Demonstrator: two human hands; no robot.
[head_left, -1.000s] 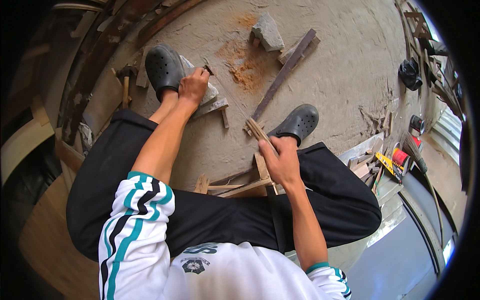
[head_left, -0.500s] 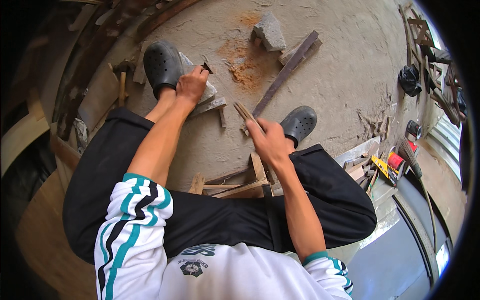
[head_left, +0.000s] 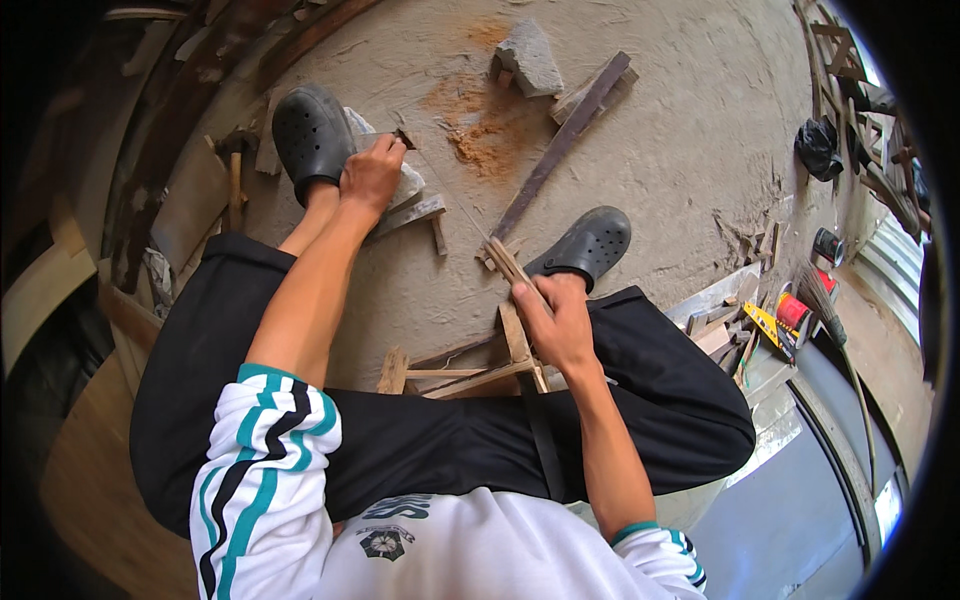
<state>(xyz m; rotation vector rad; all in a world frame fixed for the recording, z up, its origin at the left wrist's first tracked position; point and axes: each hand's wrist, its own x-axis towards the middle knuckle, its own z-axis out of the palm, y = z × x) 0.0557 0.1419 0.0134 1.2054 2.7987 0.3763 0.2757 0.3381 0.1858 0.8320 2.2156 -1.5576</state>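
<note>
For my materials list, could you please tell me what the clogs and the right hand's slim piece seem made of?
Clogs: probably moulded foam or rubber, matte dark grey, with ventilation holes.
Slim piece: apparently bare wood, dull brown with lengthwise streaks.

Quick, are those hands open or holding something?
Left hand: closed; what it grips can't be told.
Right hand: closed, holding a wooden piece.

Floor [head_left: 400, 290] lies open between the hands [head_left: 372, 175], seemingly crossed by a thin line [head_left: 460, 203]; dark bar [head_left: 563, 146] beyond.
</note>
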